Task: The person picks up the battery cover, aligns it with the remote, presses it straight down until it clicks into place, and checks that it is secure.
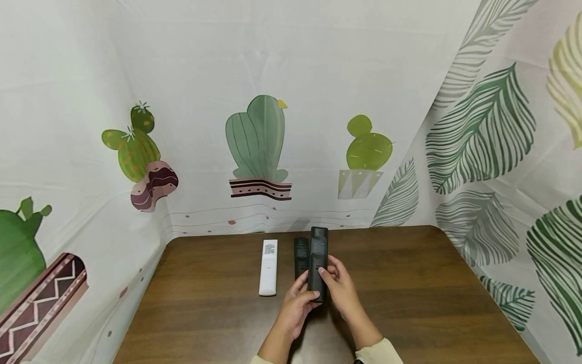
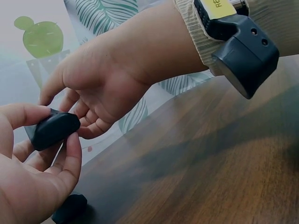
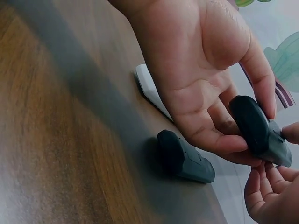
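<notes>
A black remote control (image 1: 319, 247) is held above the table with its back side up, tilted. My left hand (image 1: 295, 309) grips its near end, thumb on top and fingers beneath. On the far side of it, my right hand (image 1: 344, 290) pinches the middle, the thumb on the back near a small latch mark and fingers at the right edge. A second black remote (image 1: 301, 253) lies below and just left of the held one, partly hidden. In the right wrist view, the held remote (image 3: 259, 128) is between both hands, with the second remote (image 3: 182, 158) on the table.
A white remote (image 1: 268, 268) lies face down on the wooden table (image 1: 200, 293), left of the hands. Cloth with printed cacti and leaves (image 1: 259, 146) hangs behind and at the sides of the table. A wrist camera (image 2: 247, 53) sits on the right wrist.
</notes>
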The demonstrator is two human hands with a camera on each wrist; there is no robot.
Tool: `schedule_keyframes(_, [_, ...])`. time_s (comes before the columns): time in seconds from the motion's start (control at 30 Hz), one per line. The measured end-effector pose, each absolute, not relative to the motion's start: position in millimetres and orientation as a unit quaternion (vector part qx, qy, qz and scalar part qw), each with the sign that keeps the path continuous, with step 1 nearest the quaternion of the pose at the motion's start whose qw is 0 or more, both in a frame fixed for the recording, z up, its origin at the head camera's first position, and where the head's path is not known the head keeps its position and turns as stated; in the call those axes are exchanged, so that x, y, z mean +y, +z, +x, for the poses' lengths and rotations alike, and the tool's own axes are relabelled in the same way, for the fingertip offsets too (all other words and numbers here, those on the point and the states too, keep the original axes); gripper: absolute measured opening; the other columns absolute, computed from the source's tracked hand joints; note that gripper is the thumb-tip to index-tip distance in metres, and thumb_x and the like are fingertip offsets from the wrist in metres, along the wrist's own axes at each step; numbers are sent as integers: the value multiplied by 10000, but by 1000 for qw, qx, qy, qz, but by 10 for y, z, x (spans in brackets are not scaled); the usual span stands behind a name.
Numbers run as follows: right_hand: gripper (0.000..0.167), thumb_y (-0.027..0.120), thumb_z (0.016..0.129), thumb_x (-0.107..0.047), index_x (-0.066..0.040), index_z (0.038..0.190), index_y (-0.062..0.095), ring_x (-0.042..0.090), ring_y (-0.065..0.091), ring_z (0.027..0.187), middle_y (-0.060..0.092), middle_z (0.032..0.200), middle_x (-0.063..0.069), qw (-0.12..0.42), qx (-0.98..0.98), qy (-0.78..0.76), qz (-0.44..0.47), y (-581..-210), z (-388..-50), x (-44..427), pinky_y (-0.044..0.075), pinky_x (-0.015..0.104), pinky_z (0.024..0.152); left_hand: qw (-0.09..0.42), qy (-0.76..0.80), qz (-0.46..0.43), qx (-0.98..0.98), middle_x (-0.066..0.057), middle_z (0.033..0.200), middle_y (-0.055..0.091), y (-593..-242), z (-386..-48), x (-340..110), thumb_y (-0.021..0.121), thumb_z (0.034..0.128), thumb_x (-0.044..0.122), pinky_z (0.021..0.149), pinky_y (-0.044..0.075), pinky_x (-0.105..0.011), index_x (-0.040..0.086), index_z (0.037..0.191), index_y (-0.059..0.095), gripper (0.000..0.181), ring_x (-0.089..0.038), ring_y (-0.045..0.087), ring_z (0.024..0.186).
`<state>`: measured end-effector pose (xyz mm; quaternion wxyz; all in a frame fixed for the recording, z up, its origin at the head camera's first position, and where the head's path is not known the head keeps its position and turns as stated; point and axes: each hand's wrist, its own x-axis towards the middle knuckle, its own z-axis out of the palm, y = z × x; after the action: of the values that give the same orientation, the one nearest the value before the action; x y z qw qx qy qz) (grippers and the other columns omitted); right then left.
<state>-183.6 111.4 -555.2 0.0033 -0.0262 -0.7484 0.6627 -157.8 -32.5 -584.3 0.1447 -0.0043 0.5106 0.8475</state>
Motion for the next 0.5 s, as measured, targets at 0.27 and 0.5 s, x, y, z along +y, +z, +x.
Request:
schedule_keyframes(0.27, [545, 612, 1003, -199, -34, 1490, 430, 145, 624, 970, 701, 1121, 178, -4, -735, 677, -27, -5546, -1844, 1097, 451, 194, 900, 150, 847, -6, 510, -131, 1409, 608, -5840, -1576, -331, 620, 881, 43, 856, 525, -298, 83, 1580, 318, 762, -142, 666, 1020])
schedule_keyframes(0.5, [528, 607, 1005, -180, -31, 1481, 434, 135, 624, 947, 699, 1112, 184, -5, -727, 686, -27, -5547, -1850, 1097, 455, 195, 890, 150, 845, -5, 514, -111, 1408, 599, -5838, -1581, -331, 626, 878, 44, 852, 526, -308, 82, 1572, 336, 754, -149, 656, 1019])
